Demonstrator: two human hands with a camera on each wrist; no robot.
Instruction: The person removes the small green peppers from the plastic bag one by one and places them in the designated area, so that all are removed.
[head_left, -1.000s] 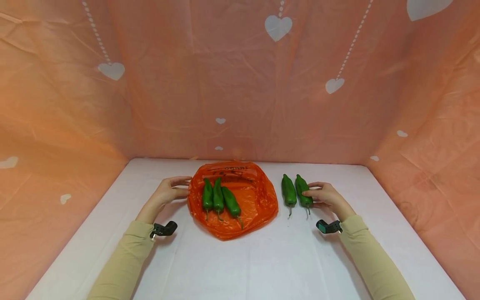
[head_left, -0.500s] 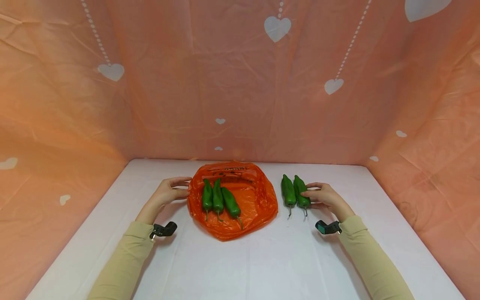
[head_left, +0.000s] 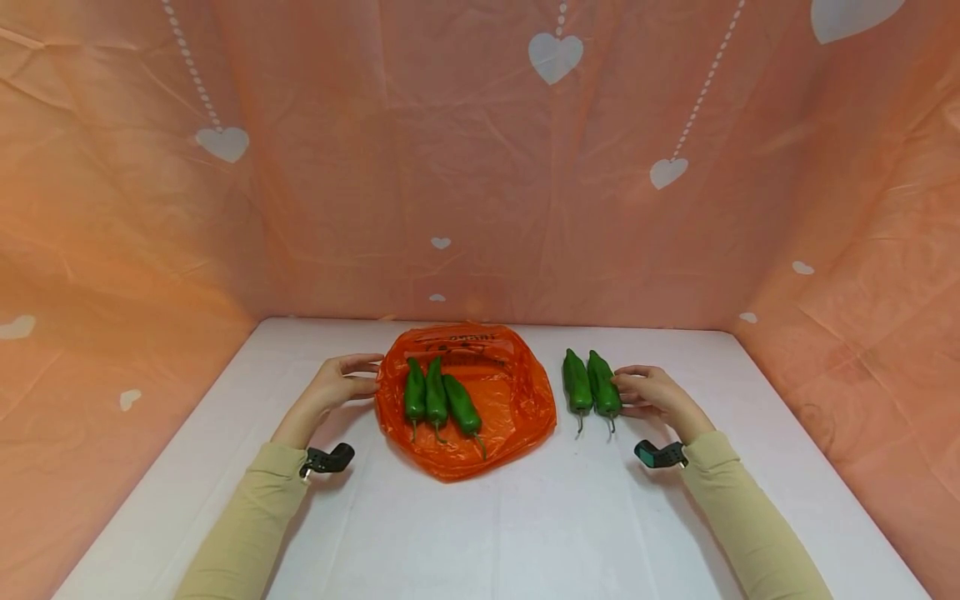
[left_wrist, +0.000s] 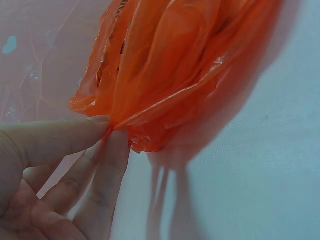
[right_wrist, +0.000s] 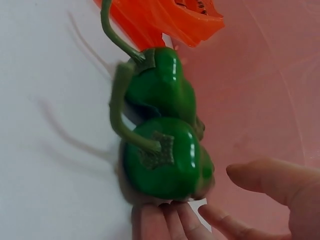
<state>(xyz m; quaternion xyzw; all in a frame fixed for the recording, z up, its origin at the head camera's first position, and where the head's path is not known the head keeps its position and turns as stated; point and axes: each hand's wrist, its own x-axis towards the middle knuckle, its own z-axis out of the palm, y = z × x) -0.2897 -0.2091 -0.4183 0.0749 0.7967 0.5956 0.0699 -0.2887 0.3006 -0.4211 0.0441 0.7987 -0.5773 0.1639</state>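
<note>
My left hand (head_left: 330, 392) pinches the left edge of an orange plastic bag (head_left: 498, 408), thumb against fingertips, as the left wrist view shows. The bag lies spread with its mouth wide, and 3 green peppers (head_left: 437, 393) rest in it side by side, stems towards me. Right of the bag, two more green peppers lie parallel on the table: an inner pepper (head_left: 577, 385) and an outer pepper (head_left: 602, 385). Beside the outer one is my right hand (head_left: 660, 398). In the right wrist view its fingers (right_wrist: 172, 222) are right at the pepper's side, while the thumb stands apart from it.
A white cloth (head_left: 487, 533) covers the table. Behind and at both sides hang pink-orange curtains (head_left: 480, 183) with white hearts. A black device (head_left: 328, 457) is strapped on the left wrist and another black device (head_left: 658, 454) on the right.
My right hand has shifted the outer pepper slightly left, closer to the inner one, and its thumb has come off it. The left hand and the bag stay in place.
</note>
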